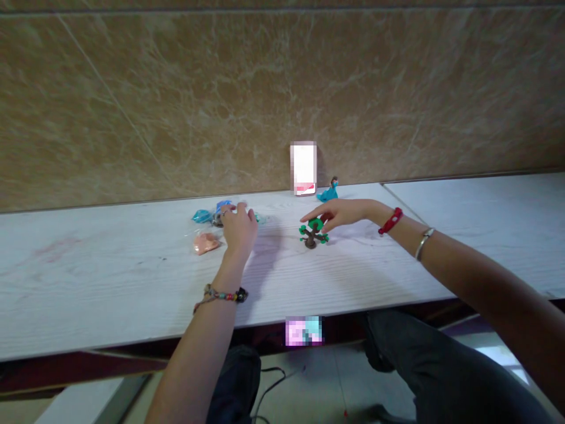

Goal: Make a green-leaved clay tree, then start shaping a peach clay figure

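Note:
My left hand (239,229) is over a group of small clear bags, fingers apart and tips at the bags; whether they touch is hard to see. Beside it are a teal bag (202,216), a blue bag (223,205) and a peach-coloured bag (205,242). A small toy tree (311,237) with a brown trunk and green leaves stands upright on the table. Above and to the right of the tree is my right hand (342,213), its forefinger stretched out and thumb beside the leaves. It grips nothing that I can make out.
A phone-like item with a blurred bright screen (303,168) leans on the marbled wall (176,88). Right of it stands a small figure in a blue dress (329,192). The narrow white table (123,277) ends in front of my legs. A cable (276,383) lies below.

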`<act>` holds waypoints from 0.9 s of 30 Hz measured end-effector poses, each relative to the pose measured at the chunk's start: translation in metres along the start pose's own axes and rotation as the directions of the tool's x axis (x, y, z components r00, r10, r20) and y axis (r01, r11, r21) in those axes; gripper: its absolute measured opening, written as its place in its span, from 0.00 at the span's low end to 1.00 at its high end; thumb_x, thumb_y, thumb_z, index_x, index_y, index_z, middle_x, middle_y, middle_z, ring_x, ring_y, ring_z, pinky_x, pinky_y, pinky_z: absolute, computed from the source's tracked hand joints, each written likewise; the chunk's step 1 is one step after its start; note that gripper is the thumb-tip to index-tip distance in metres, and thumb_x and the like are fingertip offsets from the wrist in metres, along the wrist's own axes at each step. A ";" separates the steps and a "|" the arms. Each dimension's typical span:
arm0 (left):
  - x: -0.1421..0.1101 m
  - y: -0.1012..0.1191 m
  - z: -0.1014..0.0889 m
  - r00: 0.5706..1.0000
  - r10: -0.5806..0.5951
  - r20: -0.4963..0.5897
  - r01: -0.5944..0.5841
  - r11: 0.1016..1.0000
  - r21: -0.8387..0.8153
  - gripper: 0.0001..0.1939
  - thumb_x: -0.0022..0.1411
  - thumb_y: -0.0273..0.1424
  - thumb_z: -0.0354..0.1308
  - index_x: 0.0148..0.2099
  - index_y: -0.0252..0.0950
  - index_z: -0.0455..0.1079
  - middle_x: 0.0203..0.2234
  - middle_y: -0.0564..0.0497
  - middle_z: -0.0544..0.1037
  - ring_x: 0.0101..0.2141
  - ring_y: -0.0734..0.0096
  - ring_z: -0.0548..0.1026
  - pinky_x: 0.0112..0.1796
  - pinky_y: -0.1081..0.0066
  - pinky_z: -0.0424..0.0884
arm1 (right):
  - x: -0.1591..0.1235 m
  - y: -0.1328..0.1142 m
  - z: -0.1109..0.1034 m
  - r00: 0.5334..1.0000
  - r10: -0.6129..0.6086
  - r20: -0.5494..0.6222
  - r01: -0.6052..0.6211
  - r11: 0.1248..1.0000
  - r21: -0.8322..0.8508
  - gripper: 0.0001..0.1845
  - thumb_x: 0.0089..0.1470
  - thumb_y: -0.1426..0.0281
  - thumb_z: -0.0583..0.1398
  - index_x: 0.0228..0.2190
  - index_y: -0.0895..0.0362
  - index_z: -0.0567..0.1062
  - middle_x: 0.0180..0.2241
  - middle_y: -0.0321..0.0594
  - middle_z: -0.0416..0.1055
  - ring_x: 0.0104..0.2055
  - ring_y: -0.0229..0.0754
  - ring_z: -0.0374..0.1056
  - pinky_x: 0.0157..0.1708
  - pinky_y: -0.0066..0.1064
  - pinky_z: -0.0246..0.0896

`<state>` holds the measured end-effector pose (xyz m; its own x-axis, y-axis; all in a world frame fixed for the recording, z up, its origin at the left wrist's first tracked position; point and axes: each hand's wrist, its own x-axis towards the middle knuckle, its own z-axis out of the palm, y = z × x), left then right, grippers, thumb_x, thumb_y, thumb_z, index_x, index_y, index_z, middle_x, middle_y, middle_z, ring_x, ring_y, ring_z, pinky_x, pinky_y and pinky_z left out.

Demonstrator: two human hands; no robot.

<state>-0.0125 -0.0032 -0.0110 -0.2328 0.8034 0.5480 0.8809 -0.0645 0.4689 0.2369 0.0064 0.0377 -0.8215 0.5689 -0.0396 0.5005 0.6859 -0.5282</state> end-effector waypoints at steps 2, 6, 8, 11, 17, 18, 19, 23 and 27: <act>0.000 0.009 -0.001 0.990 0.063 0.123 -0.063 0.998 -0.001 0.13 0.56 0.28 0.46 0.40 0.32 0.68 0.37 0.40 0.70 0.40 0.60 0.69 0.42 0.63 0.63 | 0.007 -0.006 -0.002 0.998 -0.026 0.058 0.032 0.994 -0.107 0.26 0.42 0.77 0.61 0.47 0.56 0.69 0.40 0.40 0.72 0.34 0.33 0.66 0.33 0.23 0.59; -0.008 0.026 0.002 0.878 0.105 0.466 -0.076 0.994 -0.081 0.11 0.55 0.29 0.46 0.38 0.34 0.69 0.28 0.49 0.73 0.30 0.70 0.71 0.34 0.72 0.65 | 0.017 -0.019 -0.008 0.989 -0.061 0.133 0.099 0.949 -0.300 0.24 0.41 0.76 0.62 0.44 0.58 0.72 0.39 0.41 0.72 0.36 0.35 0.65 0.35 0.25 0.57; -0.015 0.032 0.003 0.834 0.107 0.542 -0.093 0.994 -0.054 0.11 0.55 0.29 0.47 0.37 0.33 0.69 0.27 0.49 0.74 0.29 0.70 0.71 0.31 0.73 0.64 | 0.020 -0.027 -0.009 0.987 -0.056 0.151 0.112 0.913 -0.391 0.20 0.42 0.73 0.62 0.41 0.59 0.73 0.37 0.42 0.73 0.35 0.36 0.65 0.33 0.26 0.56; -0.024 0.036 0.002 0.806 0.120 0.579 -0.166 0.986 0.026 0.12 0.55 0.30 0.46 0.34 0.32 0.69 0.27 0.46 0.75 0.29 0.68 0.71 0.29 0.72 0.62 | 0.025 -0.040 -0.010 0.987 0.025 0.159 0.058 0.865 -0.498 0.19 0.42 0.65 0.63 0.38 0.61 0.75 0.32 0.43 0.74 0.31 0.37 0.65 0.28 0.27 0.53; -0.045 0.042 -0.008 0.748 0.168 0.642 -0.228 0.974 0.012 0.11 0.54 0.32 0.49 0.35 0.33 0.69 0.29 0.44 0.76 0.30 0.64 0.72 0.29 0.70 0.62 | 0.026 -0.063 -0.011 0.982 0.135 0.132 -0.021 0.770 -0.637 0.20 0.42 0.61 0.62 0.35 0.62 0.76 0.31 0.45 0.73 0.31 0.40 0.65 0.25 0.29 0.51; -0.049 0.044 -0.009 0.741 0.202 0.640 -0.224 0.973 -0.048 0.11 0.54 0.33 0.50 0.36 0.33 0.69 0.31 0.44 0.76 0.30 0.65 0.72 0.30 0.70 0.63 | 0.026 -0.064 -0.011 0.981 0.146 0.124 -0.034 0.767 -0.641 0.20 0.42 0.60 0.62 0.34 0.62 0.76 0.30 0.45 0.73 0.31 0.40 0.65 0.25 0.29 0.51; -0.054 0.047 -0.009 0.742 0.211 0.636 -0.205 0.975 -0.085 0.11 0.53 0.34 0.51 0.36 0.33 0.69 0.32 0.44 0.75 0.31 0.65 0.72 0.30 0.70 0.63 | 0.026 -0.066 -0.010 0.981 0.156 0.116 -0.046 0.767 -0.639 0.20 0.43 0.59 0.62 0.34 0.62 0.77 0.29 0.45 0.73 0.31 0.40 0.65 0.25 0.28 0.51; -0.062 0.054 -0.003 0.782 0.226 0.581 -0.169 0.974 -0.151 0.12 0.51 0.36 0.55 0.34 0.33 0.69 0.33 0.43 0.74 0.33 0.63 0.72 0.33 0.68 0.65 | 0.025 -0.064 -0.009 0.981 0.164 0.100 -0.064 0.769 -0.636 0.23 0.43 0.55 0.60 0.31 0.63 0.77 0.26 0.46 0.72 0.28 0.40 0.65 0.22 0.28 0.50; -0.059 0.054 0.005 0.788 0.237 0.568 -0.111 0.963 -0.247 0.08 0.50 0.31 0.56 0.33 0.33 0.68 0.32 0.44 0.74 0.32 0.65 0.73 0.34 0.67 0.66 | 0.023 -0.060 -0.009 0.983 0.165 0.080 -0.073 0.752 -0.656 0.26 0.43 0.53 0.59 0.31 0.65 0.77 0.26 0.49 0.72 0.27 0.40 0.65 0.22 0.29 0.50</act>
<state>0.0506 -0.0513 -0.0219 0.2591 0.9542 0.1497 0.7722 -0.2978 0.5613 0.1899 -0.0175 0.0758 -0.7468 0.6360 -0.1943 0.6151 0.7717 0.1619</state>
